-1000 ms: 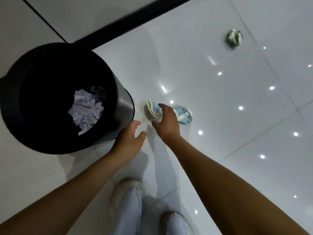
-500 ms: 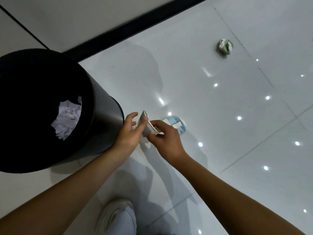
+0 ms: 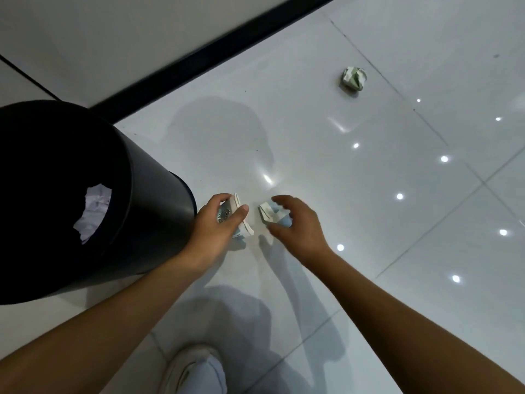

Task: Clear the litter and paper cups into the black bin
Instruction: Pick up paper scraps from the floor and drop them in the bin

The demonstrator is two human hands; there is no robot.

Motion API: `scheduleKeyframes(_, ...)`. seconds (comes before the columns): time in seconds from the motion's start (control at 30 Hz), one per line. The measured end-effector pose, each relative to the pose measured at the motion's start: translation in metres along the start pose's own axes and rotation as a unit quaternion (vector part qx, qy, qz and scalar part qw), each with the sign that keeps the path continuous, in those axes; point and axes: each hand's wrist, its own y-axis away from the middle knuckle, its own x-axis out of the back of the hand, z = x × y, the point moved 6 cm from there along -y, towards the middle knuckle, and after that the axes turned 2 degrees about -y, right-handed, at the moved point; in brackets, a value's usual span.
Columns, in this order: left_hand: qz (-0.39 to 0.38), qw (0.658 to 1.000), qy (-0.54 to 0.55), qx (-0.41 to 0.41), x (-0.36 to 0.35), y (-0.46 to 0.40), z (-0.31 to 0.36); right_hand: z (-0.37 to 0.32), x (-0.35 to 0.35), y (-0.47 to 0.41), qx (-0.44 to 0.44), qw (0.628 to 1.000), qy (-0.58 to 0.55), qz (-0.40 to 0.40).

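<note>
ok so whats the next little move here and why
Probably close the right hand on the crushed blue cup: its fingers arch over it but don't yet grip. The left hand already holds the other flattened cup, and the black bin stands just left.

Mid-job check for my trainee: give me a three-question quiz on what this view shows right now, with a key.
1. True or false: the left hand grips a flattened paper cup.
2. What lies on the floor far from both hands? A) a crumpled green-and-white cup B) a bottle C) a spoon
3. Fill in: crumpled white paper lies inside the black ____.

Key: 1 true; 2 A; 3 bin. Note that the right hand reaches over a second blue-and-white cup, fingers spread.
</note>
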Motion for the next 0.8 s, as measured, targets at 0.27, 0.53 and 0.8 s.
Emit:
scheduleKeyframes(0.27, -0.014, 0.994, -0.100, -0.041, 0.001, 0.002, -0.009, 0.022, -0.025, -0.036, 0.026, 0.953, 0.279, -0.111)
scheduleKeyframes(0.53, -0.012, 0.990, -0.133, -0.044, 0.008, 0.013, -0.001, 0.024, -0.027, -0.026, 0.027, 0.946, 0.315, -0.077)
scheduleKeyframes(0.8, -0.025, 0.976, -0.122, -0.177, 0.031, 0.061, 0.126, -0.075, 0.042, -0.018, 0.067, 0.983, 0.168, -0.024)
